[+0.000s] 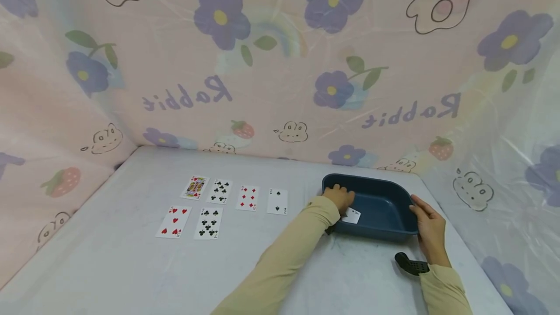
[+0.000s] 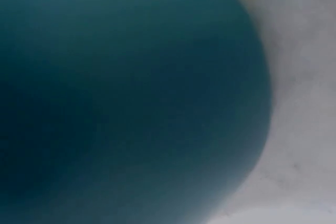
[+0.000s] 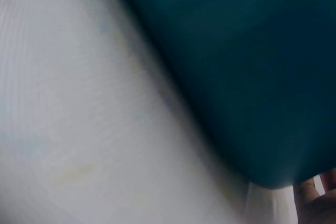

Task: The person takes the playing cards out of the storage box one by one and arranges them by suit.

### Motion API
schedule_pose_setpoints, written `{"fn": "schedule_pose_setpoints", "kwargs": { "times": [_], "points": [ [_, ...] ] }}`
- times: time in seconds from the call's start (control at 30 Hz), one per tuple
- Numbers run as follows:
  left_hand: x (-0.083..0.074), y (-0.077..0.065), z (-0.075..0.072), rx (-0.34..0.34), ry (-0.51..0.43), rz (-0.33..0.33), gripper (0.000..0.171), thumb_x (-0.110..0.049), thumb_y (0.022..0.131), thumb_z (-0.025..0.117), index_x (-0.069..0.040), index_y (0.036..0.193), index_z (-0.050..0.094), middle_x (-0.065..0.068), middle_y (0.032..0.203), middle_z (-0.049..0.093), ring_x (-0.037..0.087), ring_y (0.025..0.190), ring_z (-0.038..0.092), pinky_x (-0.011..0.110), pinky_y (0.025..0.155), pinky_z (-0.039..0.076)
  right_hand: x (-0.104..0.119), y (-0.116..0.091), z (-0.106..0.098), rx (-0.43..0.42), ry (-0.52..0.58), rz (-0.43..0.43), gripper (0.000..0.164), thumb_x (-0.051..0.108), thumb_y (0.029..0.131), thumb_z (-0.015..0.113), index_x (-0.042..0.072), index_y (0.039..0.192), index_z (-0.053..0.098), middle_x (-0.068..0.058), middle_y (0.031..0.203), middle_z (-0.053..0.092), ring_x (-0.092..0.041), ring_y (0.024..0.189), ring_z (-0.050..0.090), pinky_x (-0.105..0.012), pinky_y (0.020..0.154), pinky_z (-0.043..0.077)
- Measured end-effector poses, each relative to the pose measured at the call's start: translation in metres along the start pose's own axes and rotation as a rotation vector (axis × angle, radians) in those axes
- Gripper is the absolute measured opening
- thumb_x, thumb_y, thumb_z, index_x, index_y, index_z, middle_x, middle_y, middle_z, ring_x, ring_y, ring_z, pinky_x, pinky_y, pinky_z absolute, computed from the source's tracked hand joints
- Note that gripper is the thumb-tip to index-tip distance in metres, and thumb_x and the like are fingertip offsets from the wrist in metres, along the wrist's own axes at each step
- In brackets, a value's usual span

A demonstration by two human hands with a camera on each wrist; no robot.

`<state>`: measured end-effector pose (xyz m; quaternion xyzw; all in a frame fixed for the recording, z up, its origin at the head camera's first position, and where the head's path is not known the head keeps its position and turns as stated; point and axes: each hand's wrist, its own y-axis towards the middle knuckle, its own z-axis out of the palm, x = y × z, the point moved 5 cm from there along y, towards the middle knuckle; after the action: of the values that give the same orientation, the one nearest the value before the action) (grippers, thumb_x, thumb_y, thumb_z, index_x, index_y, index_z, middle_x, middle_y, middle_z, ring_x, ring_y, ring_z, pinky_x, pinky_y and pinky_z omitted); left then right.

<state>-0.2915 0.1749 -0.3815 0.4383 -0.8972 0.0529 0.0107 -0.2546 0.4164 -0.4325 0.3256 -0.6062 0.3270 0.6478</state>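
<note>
A dark blue plastic basin (image 1: 376, 230) stands at the right of the table. My left hand (image 1: 340, 199) reaches over its left rim, fingers pointing down inside; the fingertips are hidden, so whether they pinch anything is unclear. Just below that hand, a white playing card (image 1: 352, 216) lies in the basin, partly covered. My right hand (image 1: 430, 225) grips the basin's right end, thumb at the rim. In the right wrist view, fingers (image 3: 310, 203) touch the corner of the basin (image 3: 252, 77). The left wrist view shows mostly blurred basin wall (image 2: 157, 87).
Left of the basin, playing cards lie face up in two rows: a king of hearts (image 1: 195, 187), a clubs card (image 1: 219, 191), a six of diamonds (image 1: 247, 198), a two of spades (image 1: 277, 201), a five of hearts (image 1: 174, 221) and a seven of clubs (image 1: 208, 223). A patterned curtain (image 1: 280, 62) rises behind.
</note>
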Motion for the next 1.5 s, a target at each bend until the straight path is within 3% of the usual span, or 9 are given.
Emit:
{"fn": "schedule_pose_setpoints", "kwargs": {
  "times": [0.3, 0.57, 0.73, 0.93, 1.1, 1.5],
  "points": [
    [0.002, 0.01, 0.006, -0.006, 0.008, 0.099, 0.048, -0.023, 0.094, 0.067, -0.03, 0.137, 0.049, -0.009, 0.133, 0.052, 0.013, 0.114, 0.045, 0.032, 0.095, 0.04, 0.001, 0.001, -0.001, 0.0, 0.011, 0.005, 0.04, 0.007, 0.093, 0.065, 0.006, 0.132, 0.06, 0.019, 0.11, 0.065, -0.005, 0.126, 0.045, -0.012, 0.093, 0.037],
    [0.002, 0.018, 0.012, -0.029, 0.044, 0.179, 0.048, -0.037, 0.08, 0.08, -0.038, 0.123, 0.059, -0.013, 0.121, 0.054, 0.01, 0.104, 0.043, 0.029, 0.084, 0.039, 0.0, 0.0, 0.001, 0.008, 0.025, 0.012, 0.04, 0.007, 0.093, 0.064, 0.006, 0.133, 0.059, 0.017, 0.112, 0.065, -0.005, 0.126, 0.045, -0.013, 0.092, 0.039],
    [0.001, 0.02, 0.01, -0.038, 0.091, 0.213, 0.037, -0.035, 0.088, 0.072, -0.039, 0.123, 0.059, -0.014, 0.12, 0.054, 0.009, 0.105, 0.044, 0.029, 0.087, 0.04, -0.001, 0.0, 0.001, 0.003, 0.008, 0.016, 0.04, 0.008, 0.094, 0.064, 0.005, 0.134, 0.058, 0.016, 0.113, 0.064, -0.005, 0.125, 0.046, -0.013, 0.092, 0.039],
    [0.001, 0.016, 0.002, -0.038, 0.074, 0.255, 0.017, -0.024, 0.098, 0.059, -0.036, 0.111, 0.06, -0.015, 0.112, 0.056, 0.009, 0.104, 0.047, 0.03, 0.087, 0.041, -0.002, -0.001, 0.001, 0.001, -0.012, 0.027, 0.042, 0.009, 0.094, 0.063, 0.005, 0.135, 0.056, 0.014, 0.119, 0.063, -0.005, 0.126, 0.045, -0.014, 0.094, 0.038],
    [0.001, 0.006, -0.008, -0.096, 0.059, 0.315, 0.013, -0.022, 0.1, 0.056, -0.033, 0.105, 0.061, -0.014, 0.106, 0.056, 0.008, 0.093, 0.048, 0.027, 0.078, 0.04, -0.002, -0.001, -0.001, 0.001, -0.02, 0.02, 0.042, 0.01, 0.094, 0.064, 0.006, 0.135, 0.057, 0.015, 0.119, 0.063, -0.005, 0.126, 0.045, -0.013, 0.095, 0.037],
    [0.003, -0.007, -0.023, -0.188, 0.071, 0.325, 0.024, -0.021, 0.098, 0.058, -0.034, 0.118, 0.059, -0.014, 0.113, 0.055, 0.007, 0.096, 0.048, 0.025, 0.08, 0.041, -0.003, 0.0, -0.002, -0.003, -0.028, 0.015, 0.04, 0.009, 0.095, 0.062, 0.007, 0.135, 0.058, 0.016, 0.118, 0.062, -0.004, 0.127, 0.044, -0.013, 0.096, 0.036]
  ]
}}
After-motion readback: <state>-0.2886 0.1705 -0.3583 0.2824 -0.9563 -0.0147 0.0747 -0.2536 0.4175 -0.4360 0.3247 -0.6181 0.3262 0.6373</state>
